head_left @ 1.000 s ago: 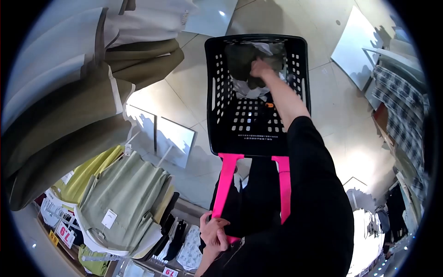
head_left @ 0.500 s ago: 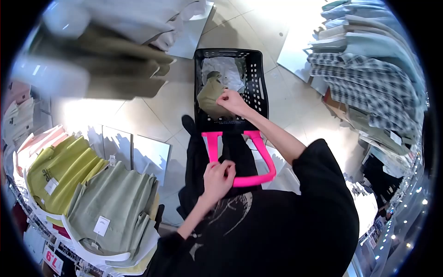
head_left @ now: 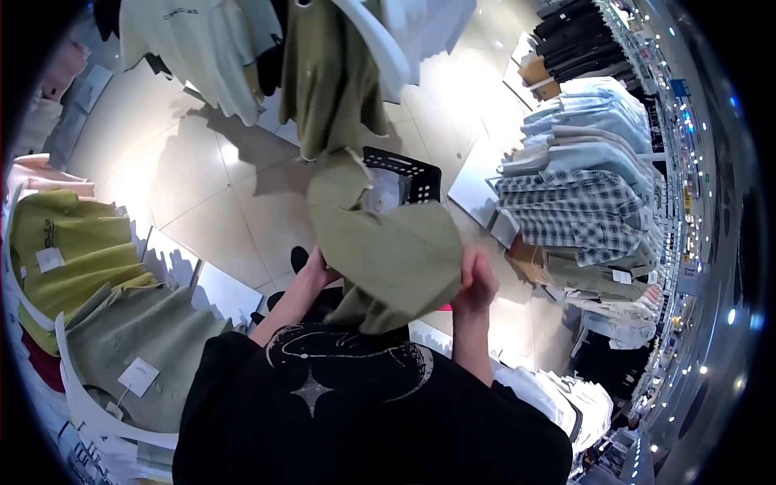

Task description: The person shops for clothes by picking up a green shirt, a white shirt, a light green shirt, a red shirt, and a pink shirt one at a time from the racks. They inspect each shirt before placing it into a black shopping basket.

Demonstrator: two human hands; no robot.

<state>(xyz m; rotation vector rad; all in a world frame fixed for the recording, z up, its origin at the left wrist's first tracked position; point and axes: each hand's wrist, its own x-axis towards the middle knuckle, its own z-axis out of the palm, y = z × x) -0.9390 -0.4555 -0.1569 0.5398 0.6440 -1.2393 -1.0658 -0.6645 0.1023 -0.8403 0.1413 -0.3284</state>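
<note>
An olive-green garment (head_left: 388,250), its exact kind not clear from its folds, is stretched out in front of my chest. My left hand (head_left: 321,268) grips its left edge, fingers partly behind the cloth. On the opposite side, my right hand (head_left: 478,279) is closed on the right edge. Beyond the cloth stands a black shopping basket (head_left: 424,174), partly covered by it, with a white item (head_left: 388,190) inside. Only a sliver of the basket's pink handle (head_left: 445,307) shows under the garment.
Olive garments (head_left: 327,73) and a pale sweatshirt (head_left: 190,48) hang ahead. Yellow-green tops (head_left: 73,242) and a grey-green top (head_left: 153,347) with a tag hang at left. Plaid shirts (head_left: 566,206) and light blue shirts (head_left: 594,109) line the right rack. Floor tiles (head_left: 194,190) lie between.
The olive garment has come up out of the basket and is spread between both hands. My left hand has let go of the pink handle and taken the cloth. The view has shifted.
</note>
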